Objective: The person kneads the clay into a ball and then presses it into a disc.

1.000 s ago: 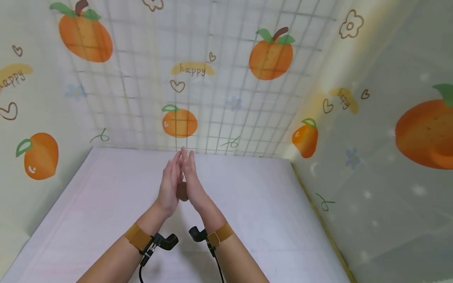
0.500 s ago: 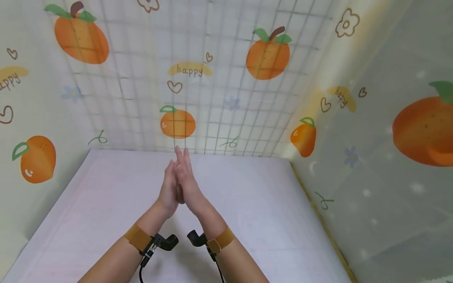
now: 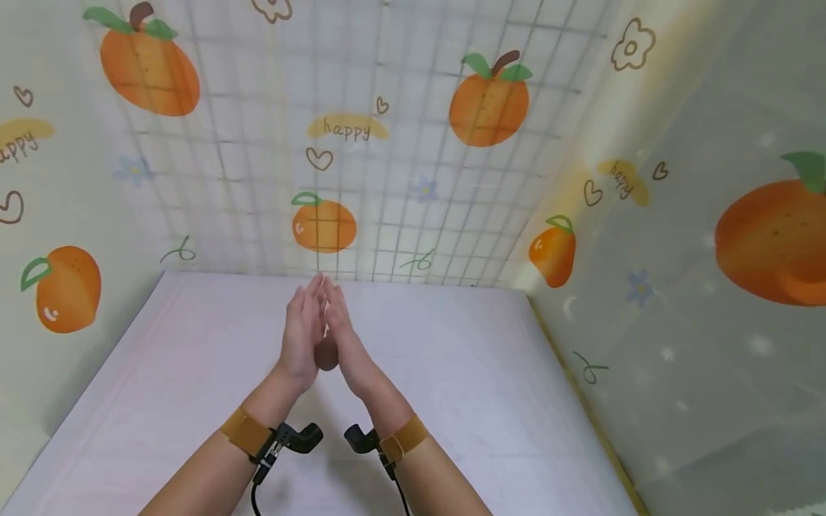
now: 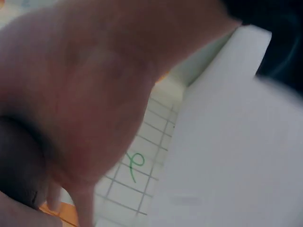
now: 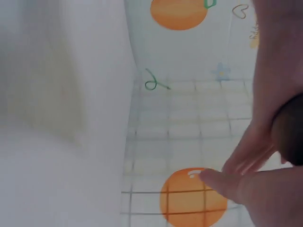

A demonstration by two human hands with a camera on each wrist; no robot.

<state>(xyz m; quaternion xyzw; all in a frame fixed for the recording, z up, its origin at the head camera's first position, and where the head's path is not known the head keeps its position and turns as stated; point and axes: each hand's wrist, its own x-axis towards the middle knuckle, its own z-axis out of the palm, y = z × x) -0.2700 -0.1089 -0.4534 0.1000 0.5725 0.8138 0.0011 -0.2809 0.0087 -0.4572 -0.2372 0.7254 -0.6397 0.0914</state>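
A smooth brown lump, rounded and clay-like, sits between my two palms over the white table. My left hand presses it from the left with straight fingers pointing forward. From the other side my right hand presses it with its fingers likewise extended. The fingertips of both hands come close together at the far end. In the left wrist view the lump looks dark and is cut off by the frame edge. The right wrist view shows the dark lump at its right edge; the palm contact is partly hidden.
The white tabletop spreads under both forearms. A white grid stands behind the table, covered by sheeting printed with oranges. A side wall of printed sheeting runs along the right. Black wrist cameras with cables hang inside both forearms.
The right hand slid forward against the left, then came back while the left hand moved forward. The lump showed narrow between the palms half a second ago and looks wider now.
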